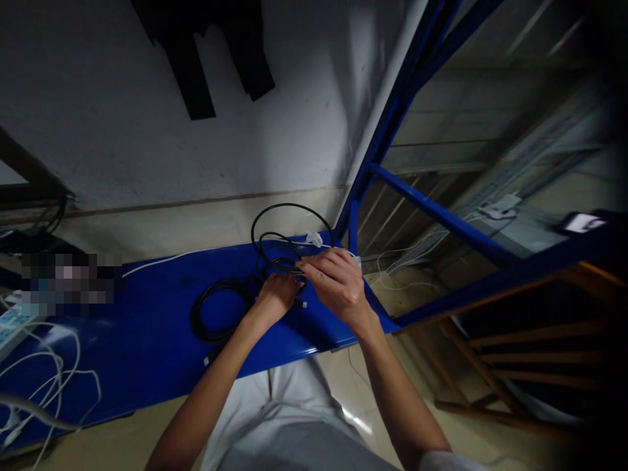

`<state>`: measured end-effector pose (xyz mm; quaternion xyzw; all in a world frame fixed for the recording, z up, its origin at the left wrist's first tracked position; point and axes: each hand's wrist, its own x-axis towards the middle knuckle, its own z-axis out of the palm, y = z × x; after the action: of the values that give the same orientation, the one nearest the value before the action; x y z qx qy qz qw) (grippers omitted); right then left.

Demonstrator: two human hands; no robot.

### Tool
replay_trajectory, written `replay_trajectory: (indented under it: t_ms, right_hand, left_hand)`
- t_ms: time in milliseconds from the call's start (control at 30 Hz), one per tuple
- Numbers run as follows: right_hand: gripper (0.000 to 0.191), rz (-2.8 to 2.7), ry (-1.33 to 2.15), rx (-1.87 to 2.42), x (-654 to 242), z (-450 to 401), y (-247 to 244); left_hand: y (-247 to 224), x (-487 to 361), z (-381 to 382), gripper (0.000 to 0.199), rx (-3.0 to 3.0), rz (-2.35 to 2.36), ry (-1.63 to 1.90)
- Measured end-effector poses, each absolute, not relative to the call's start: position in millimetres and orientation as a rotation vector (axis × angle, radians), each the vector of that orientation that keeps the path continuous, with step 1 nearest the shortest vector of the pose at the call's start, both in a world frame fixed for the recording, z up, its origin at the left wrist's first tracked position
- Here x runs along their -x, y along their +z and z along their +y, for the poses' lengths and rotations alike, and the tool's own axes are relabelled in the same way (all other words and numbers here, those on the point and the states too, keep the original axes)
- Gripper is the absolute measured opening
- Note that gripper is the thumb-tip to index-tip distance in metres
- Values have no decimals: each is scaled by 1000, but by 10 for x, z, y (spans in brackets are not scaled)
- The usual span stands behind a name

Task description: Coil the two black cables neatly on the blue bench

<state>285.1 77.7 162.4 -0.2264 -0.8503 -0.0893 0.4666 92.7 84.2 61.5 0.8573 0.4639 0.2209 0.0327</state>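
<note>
A black cable [293,205] stands in loose loops above the blue bench, with both my hands on it. My left hand [277,294] is closed round the lower part of the loops. Pinched fingers of my right hand [339,278] grip the same cable a little higher and to the right. One small pale-tipped connector [302,304] shows just below my hands. Left of my left hand, a second black cable [197,317] lies in a round coil on the bench, and a connector [209,360] sticks out at its near side.
The blue bench [147,366] runs along the wall. White cables [61,366] and a power strip [12,327] lie at its left end. A crumpled clear plastic piece [314,239] sits behind my hands. Blue metal frame bars [441,216] and a wooden chair [530,360] stand at the right.
</note>
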Motion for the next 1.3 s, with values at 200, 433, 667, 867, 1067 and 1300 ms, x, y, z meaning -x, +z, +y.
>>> replay_trajectory:
  t_ms: [200,433,667,867,1067,1300]
  right_hand:
    - [52,-2034,-262,538,-2889,771,1799]
    - [51,-2042,-191,487,-2804,598,1962]
    - [29,-2289,93,435,-2250,497,1495]
    - [20,-2323,381,401,-1671,448,715]
    - [17,-2393,478,442,-1448,422,336]
    - [13,-2416,463,531,-1485,456,187]
  left_hand:
    - [698,-828,846,30,-2663,1400,685]
    - [1359,-543,589,43,-2760,1334,877]
    - [1074,-107,-22,33,-2908,1668,876]
    - [401,294,-390,37,-2718,1793,770]
    - [104,447,-631,37,-2308,1801,944]
    - [71,462,-724,53,-2138,1702,1181]
